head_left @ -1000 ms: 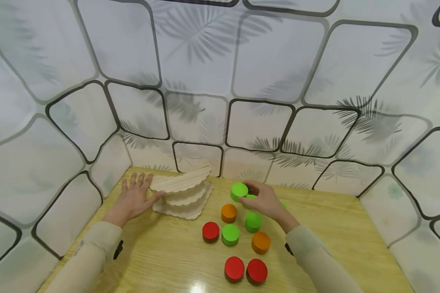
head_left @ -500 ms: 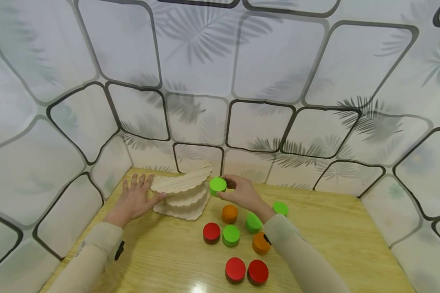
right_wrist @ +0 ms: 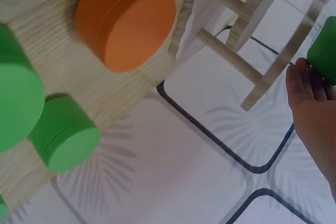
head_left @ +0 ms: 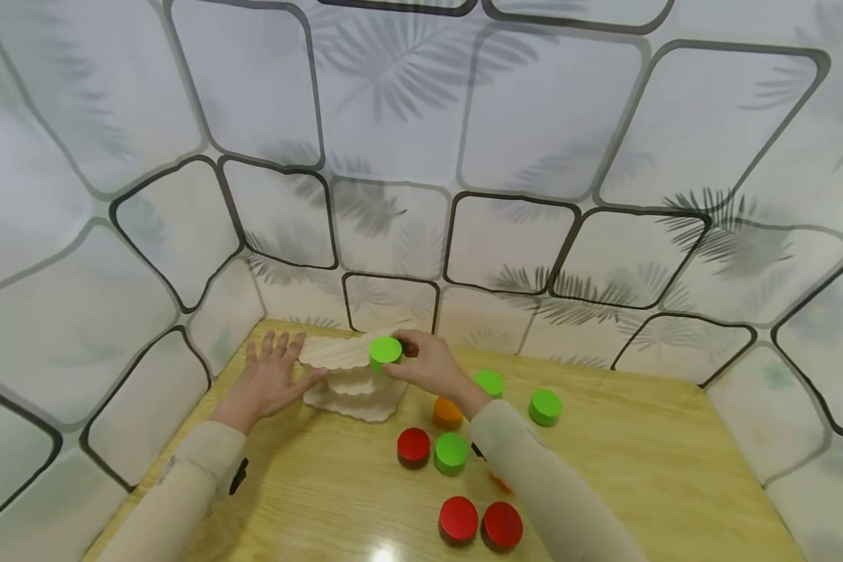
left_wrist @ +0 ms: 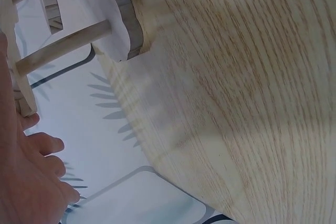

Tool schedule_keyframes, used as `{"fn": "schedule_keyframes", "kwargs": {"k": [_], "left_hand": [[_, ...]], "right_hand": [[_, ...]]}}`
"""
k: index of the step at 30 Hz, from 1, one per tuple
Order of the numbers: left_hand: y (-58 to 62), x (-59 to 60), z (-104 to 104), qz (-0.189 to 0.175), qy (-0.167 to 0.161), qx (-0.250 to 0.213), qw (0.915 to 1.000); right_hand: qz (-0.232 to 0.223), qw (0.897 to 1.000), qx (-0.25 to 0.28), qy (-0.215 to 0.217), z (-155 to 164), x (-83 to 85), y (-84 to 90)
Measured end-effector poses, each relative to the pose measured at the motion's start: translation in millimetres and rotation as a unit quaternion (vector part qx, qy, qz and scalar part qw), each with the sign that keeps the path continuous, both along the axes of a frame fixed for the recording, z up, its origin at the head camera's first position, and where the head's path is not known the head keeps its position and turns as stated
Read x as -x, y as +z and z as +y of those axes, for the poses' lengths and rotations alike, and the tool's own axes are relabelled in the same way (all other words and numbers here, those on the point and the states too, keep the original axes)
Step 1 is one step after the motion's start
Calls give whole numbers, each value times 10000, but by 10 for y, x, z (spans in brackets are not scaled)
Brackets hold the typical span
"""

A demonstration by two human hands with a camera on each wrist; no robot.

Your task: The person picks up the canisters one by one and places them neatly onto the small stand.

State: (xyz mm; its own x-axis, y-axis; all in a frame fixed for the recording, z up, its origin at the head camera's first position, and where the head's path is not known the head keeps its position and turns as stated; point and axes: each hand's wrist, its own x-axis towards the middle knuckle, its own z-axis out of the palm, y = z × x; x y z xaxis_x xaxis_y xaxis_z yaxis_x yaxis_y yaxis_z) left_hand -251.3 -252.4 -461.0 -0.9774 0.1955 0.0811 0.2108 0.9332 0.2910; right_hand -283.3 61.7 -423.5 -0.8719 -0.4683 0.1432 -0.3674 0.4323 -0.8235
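Observation:
A pale wooden tiered stand (head_left: 354,375) with scalloped shelves stands at the back left of the table. My right hand (head_left: 425,364) pinches a green cylinder (head_left: 385,351) over the right end of the top shelf; in the right wrist view that green cylinder (right_wrist: 324,51) shows at the edge by the fingers (right_wrist: 310,103), beside the stand (right_wrist: 252,30). My left hand (head_left: 270,380) lies flat with fingers spread, thumb against the stand's left side. The left wrist view shows the left hand's fingers (left_wrist: 37,171) beside the stand's base (left_wrist: 123,19).
Loose cylinders lie on the wooden table (head_left: 639,484): green ones (head_left: 545,407) (head_left: 490,382) (head_left: 450,453), an orange one (head_left: 447,412), red ones (head_left: 413,446) (head_left: 459,520) (head_left: 502,526). Patterned white walls (head_left: 421,156) close in the back and both sides.
My right hand has carried the green cylinder leftward and up from the group of cylinders to the stand's top shelf. The left hand has stayed against the stand.

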Motion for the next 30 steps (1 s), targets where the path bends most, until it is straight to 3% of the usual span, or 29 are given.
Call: {"fn": "schedule_keyframes", "kwargs": {"k": [11, 30], "left_hand": [[7, -11, 22, 93, 37, -52, 9999], [-29, 12, -12, 162, 59, 27, 9998]], "right_hand": [[446, 9989, -101, 80, -247, 62, -30], [342, 9992, 131, 139, -673, 216, -76]]}}
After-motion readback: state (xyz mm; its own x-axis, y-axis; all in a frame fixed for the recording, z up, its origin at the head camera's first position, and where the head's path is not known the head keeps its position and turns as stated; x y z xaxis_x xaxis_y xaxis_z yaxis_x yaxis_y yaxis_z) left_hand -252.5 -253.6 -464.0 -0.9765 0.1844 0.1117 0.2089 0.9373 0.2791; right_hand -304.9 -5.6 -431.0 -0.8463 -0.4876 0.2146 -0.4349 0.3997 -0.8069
